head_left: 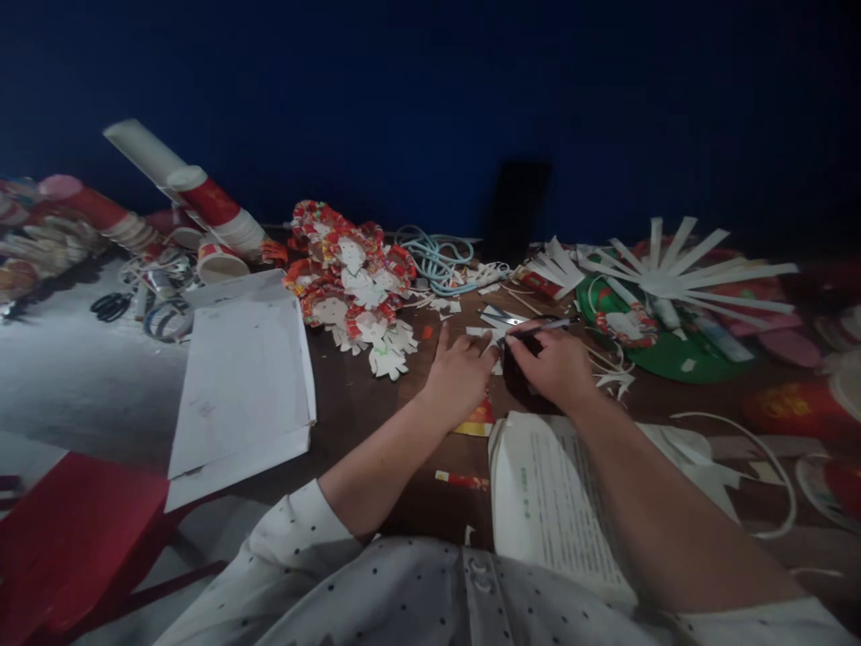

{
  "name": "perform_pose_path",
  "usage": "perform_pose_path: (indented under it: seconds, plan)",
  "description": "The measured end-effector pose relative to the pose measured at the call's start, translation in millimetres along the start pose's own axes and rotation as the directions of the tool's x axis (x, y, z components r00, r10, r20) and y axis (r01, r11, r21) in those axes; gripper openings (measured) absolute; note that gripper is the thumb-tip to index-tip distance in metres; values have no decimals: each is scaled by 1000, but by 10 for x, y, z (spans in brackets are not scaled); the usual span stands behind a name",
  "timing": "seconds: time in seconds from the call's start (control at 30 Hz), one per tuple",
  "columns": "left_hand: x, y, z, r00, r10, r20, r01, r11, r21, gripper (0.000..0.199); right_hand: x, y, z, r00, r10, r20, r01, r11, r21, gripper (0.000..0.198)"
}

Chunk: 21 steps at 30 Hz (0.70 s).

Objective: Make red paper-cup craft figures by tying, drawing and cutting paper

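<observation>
My right hand (552, 363) is closed around a dark pen (548, 326), its tip low over a small piece of white paper (485, 334). My left hand (458, 377) lies on that paper with the fingers apart, just left of the pen. Whatever mark is on the paper is too small to make out. Just beyond both hands lie scissors (508, 318), partly hidden by the right hand. Left of the left hand is a heap of red paper-cup crafts with white cut-out figures (363, 283).
An open printed book (548, 493) lies under my right forearm. A white box lid (242, 377) stands at the left. A coiled pale blue cord (440, 260) lies at the back. At the right are a cut white paper cup (665, 283) and a green disc (692, 359). Stacked cups (212, 197) lean at back left.
</observation>
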<state>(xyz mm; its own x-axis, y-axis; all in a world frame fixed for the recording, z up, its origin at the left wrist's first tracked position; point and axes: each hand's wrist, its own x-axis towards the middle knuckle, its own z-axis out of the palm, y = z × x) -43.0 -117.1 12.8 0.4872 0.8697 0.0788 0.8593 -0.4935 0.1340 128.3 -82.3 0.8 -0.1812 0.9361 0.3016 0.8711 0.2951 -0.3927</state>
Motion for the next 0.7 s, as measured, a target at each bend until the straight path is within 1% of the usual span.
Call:
perform_pose_path:
  seconds: [0.2,0.33,0.47,0.7]
  plan:
    - [6,12,-18,1000,-9,15,9,1000,7,36,-25,0,-16,999,-40,-10,39,998,-51,28]
    - [15,15,-31,999,-8,34,8,1000,7,37,-40,-13,-42,1000,-29,-4,28,997,-67,27]
    - [23,10,-27,999,-3,35,3,1000,5,38,-39,-46,-89,999,-27,28,28,999,-46,25]
    - [19,10,-43,999,-3,36,3,1000,7,38,-31,-94,-170,994,-21,106,27,998,-59,22]
